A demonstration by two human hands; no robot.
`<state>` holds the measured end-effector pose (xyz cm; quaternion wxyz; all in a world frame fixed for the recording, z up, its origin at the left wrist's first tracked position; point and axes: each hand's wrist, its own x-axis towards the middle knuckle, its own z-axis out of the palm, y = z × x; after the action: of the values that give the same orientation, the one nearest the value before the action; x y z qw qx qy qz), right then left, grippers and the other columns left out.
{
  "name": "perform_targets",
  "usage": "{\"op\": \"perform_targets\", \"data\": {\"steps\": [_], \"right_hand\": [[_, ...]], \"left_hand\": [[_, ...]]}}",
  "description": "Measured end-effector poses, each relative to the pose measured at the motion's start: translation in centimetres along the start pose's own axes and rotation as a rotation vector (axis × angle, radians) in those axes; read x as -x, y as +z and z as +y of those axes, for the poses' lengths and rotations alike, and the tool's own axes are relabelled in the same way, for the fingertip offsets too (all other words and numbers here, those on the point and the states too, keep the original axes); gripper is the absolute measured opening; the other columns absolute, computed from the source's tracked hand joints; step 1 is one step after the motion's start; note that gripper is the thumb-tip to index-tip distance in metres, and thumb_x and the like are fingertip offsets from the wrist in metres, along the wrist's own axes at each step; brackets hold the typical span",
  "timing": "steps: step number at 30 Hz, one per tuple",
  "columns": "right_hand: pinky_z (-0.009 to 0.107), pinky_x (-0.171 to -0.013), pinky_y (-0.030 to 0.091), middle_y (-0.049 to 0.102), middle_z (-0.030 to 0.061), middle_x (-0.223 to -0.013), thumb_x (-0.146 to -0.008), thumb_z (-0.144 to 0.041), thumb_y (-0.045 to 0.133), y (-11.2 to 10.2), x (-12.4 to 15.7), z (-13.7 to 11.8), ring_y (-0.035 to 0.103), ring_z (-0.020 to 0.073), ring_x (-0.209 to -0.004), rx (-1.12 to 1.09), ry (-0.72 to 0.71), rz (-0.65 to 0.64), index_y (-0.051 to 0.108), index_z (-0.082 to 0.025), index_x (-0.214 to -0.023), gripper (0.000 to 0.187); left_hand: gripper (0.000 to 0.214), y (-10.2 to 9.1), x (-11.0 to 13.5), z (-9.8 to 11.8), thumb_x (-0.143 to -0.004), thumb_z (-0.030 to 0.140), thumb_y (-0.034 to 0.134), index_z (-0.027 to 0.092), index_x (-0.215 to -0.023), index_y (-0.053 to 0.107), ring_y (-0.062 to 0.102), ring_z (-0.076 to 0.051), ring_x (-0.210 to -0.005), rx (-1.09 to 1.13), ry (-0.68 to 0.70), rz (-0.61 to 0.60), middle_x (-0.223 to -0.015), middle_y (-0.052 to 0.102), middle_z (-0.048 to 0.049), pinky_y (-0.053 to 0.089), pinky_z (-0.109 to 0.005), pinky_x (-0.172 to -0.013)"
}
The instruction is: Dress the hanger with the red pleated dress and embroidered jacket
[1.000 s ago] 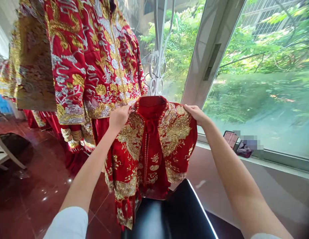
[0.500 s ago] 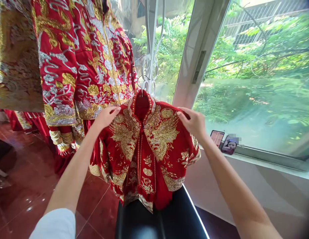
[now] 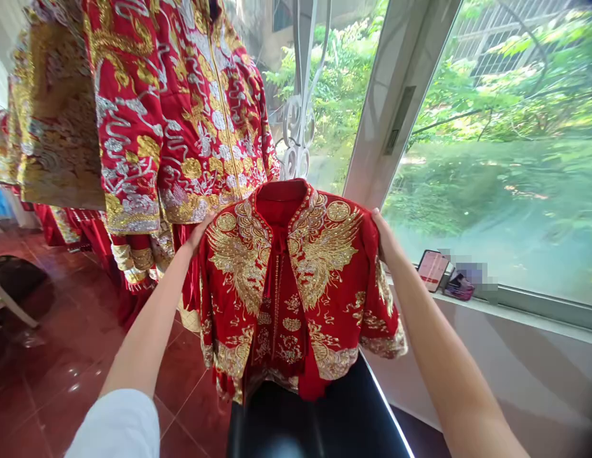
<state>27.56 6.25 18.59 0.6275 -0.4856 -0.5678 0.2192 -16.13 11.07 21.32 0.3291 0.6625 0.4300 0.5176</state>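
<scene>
A short red jacket point(image 3: 233, 280) with gold phoenix-like embroidery and a stand collar is held up in front of me, its front edges apart. My left hand point(image 3: 199, 236) grips its shoulder on the left, my right hand point(image 3: 382, 234) the shoulder on the right. Most fingers of both hands are hidden behind the cloth. Between the front edges shows a red inner layer point(image 3: 290, 305) with gold motifs and a row of trim. The jacket's lower part hangs over a black glossy surface point(image 3: 286, 426).
Large red garments point(image 3: 195, 127) with gold and silver embroidery hang at the left, before a white scrolled metal stand point(image 3: 296, 127). Two phones, one a lit phone point(image 3: 432, 270), lean on the sill by the window point(image 3: 491, 191). A white chair leg point(image 3: 14, 305) stands at far left.
My hands have moved outward from the shoulder tops to the shoulders' sides, and the collar gapes wider. The hook at the collar no longer shows. The view has shifted slightly left.
</scene>
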Motion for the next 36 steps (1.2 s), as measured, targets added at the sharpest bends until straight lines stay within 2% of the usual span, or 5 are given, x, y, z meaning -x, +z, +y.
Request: {"op": "perform_targets", "data": {"steps": [6,11,17,27,36], "right_hand": [[0.029,-0.072,0.047,0.069,0.0052,-0.083,-0.071,-0.062,0.064,0.3,-2.6,-4.3,0.060,0.0181,-0.080,0.238,-0.217,-0.251,0.070,-0.019,-0.084,0.045],[0.024,-0.061,0.039,0.057,-0.0005,-0.064,-0.082,-0.052,0.058,5.5,-5.1,-9.8,0.048,0.0099,-0.062,0.374,-0.398,-0.490,0.064,-0.017,-0.072,0.037],[0.025,-0.047,0.012,0.016,-0.0079,-0.049,-0.088,-0.042,0.056,9.1,-5.7,-10.5,0.014,0.0044,-0.047,0.309,-0.383,-0.213,0.023,-0.021,-0.050,0.055],[0.029,-0.069,0.048,0.068,0.0039,-0.083,-0.075,-0.052,0.062,1.0,-6.1,-7.2,0.060,0.0159,-0.077,0.364,-0.186,-0.728,0.070,-0.019,-0.096,0.040],[0.055,-0.095,0.038,0.060,0.0143,-0.121,-0.083,-0.038,0.050,7.3,4.3,-2.8,0.053,0.0326,-0.114,0.703,-0.405,0.518,0.058,-0.019,-0.122,0.044]], "left_hand": [[0.065,-0.5,-0.7,3.7,-0.076,0.073,0.049,0.017,-0.105,0.068,0.055,-0.028,-0.113,-0.362,0.245,-0.202,-0.115,0.067,-0.0119,0.035,-0.039,-0.103],[0.042,4.8,-3.2,9.2,-0.084,0.053,0.054,0.019,-0.060,0.052,0.045,-0.013,-0.060,-0.480,0.414,-0.355,-0.059,0.048,0.0005,0.036,-0.027,-0.065],[0.044,7.2,-4.9,10.4,-0.088,0.036,0.053,0.020,-0.052,0.033,0.019,-0.008,-0.049,-0.360,0.436,-0.124,-0.052,0.022,0.0065,0.018,-0.027,-0.055],[0.046,0.6,0.2,6.5,-0.077,0.064,0.054,0.019,-0.080,0.063,0.057,-0.021,-0.071,-0.712,0.239,-0.265,-0.075,0.063,-0.0058,0.043,-0.029,-0.067],[0.061,11.1,5.3,-1.2,-0.089,0.050,0.044,0.011,-0.136,0.042,0.037,-0.032,-0.135,-0.784,0.459,0.741,-0.139,0.048,-0.0207,0.022,-0.049,-0.113]]}}
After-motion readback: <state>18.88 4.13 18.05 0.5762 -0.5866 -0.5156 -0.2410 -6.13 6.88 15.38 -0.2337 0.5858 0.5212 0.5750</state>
